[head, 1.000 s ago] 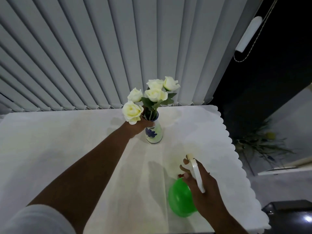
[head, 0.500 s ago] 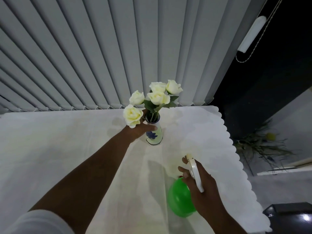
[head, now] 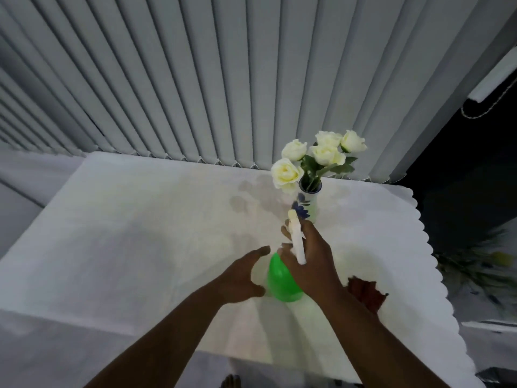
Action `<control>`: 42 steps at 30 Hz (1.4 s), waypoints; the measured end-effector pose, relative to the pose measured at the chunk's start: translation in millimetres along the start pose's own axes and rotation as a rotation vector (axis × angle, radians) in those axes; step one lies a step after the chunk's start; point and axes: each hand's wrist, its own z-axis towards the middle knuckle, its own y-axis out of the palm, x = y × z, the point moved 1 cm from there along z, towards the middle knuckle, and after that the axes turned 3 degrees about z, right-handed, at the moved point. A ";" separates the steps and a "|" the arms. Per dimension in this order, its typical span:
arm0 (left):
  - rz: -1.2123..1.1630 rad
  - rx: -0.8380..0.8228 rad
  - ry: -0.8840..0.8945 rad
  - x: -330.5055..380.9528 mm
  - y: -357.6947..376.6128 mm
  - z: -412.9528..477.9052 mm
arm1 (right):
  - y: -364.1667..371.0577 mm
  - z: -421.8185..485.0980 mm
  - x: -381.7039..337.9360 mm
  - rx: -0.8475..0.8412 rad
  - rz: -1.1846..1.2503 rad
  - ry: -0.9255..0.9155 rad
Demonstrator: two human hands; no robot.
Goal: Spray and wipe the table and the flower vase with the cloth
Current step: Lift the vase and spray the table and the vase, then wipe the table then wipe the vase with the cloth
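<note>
vase [head: 310, 203] far right on table [head: 140, 233] | spray bottle [head: 281, 281] before it | cloth [head: 366, 292] right of bottle

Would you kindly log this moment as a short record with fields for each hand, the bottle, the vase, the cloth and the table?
right hand: wrapped around the spray bottle's white trigger head
left hand: open, beside the bottle, holding nothing
spray bottle: green, upright, nozzle pointing toward the vase
flower vase: upright at the table's far side, white roses in it, neither hand on it
cloth: dark red, lying on the table, partly behind the right forearm
table: under a white scalloped cover
</note>
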 end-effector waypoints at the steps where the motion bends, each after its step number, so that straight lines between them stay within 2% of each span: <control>1: -0.020 0.038 0.006 -7.2 0.9 -12.3 | 14.5 4.6 -7.1 -0.026 -0.002 -0.006; 3: -0.116 0.186 0.036 -16.1 -0.3 -29.1 | 42.4 12.7 -17.9 -0.081 -0.026 -0.018; 5: -0.168 0.441 0.007 -52.4 -22.5 -66.5 | 111.6 8.5 -46.1 -0.180 -0.074 -0.076; 9: -0.133 0.635 -0.092 -67.8 -34.8 -61.9 | 148.2 20.4 -57.0 -0.143 -0.145 -0.111; 13: -0.068 0.629 -0.130 -69.3 -51.9 -57.6 | 166.7 26.9 -59.8 -0.120 -0.181 -0.113; 19: -0.143 0.569 -0.183 -99.5 -70.6 -66.2 | 201.2 26.0 -64.4 -0.130 -0.193 -0.107; 24: -0.232 0.545 -0.168 -105.3 -70.5 -62.9 | 205.6 31.4 -57.9 -0.123 -0.176 -0.101; 27: -0.274 0.563 -0.193 -105.2 -67.2 -67.8 | 200.0 29.4 -47.5 -0.178 -0.123 -0.093; 30: -0.321 0.645 -0.271 -107.8 -54.6 -79.4 | 183.4 25.1 -31.4 -0.212 -0.094 -0.070; 34: -0.318 0.802 -0.482 -114.4 -3.7 -104.2 | 142.3 18.3 2.5 -0.163 -0.025 -0.024; 37: -0.322 0.774 -0.482 -108.2 43.5 -113.8 | 99.1 9.8 33.8 -0.120 -0.019 0.028; 42: -0.224 0.604 -0.348 -70.5 76.1 -80.9 | 19.9 -12.2 86.0 -0.010 -0.098 0.144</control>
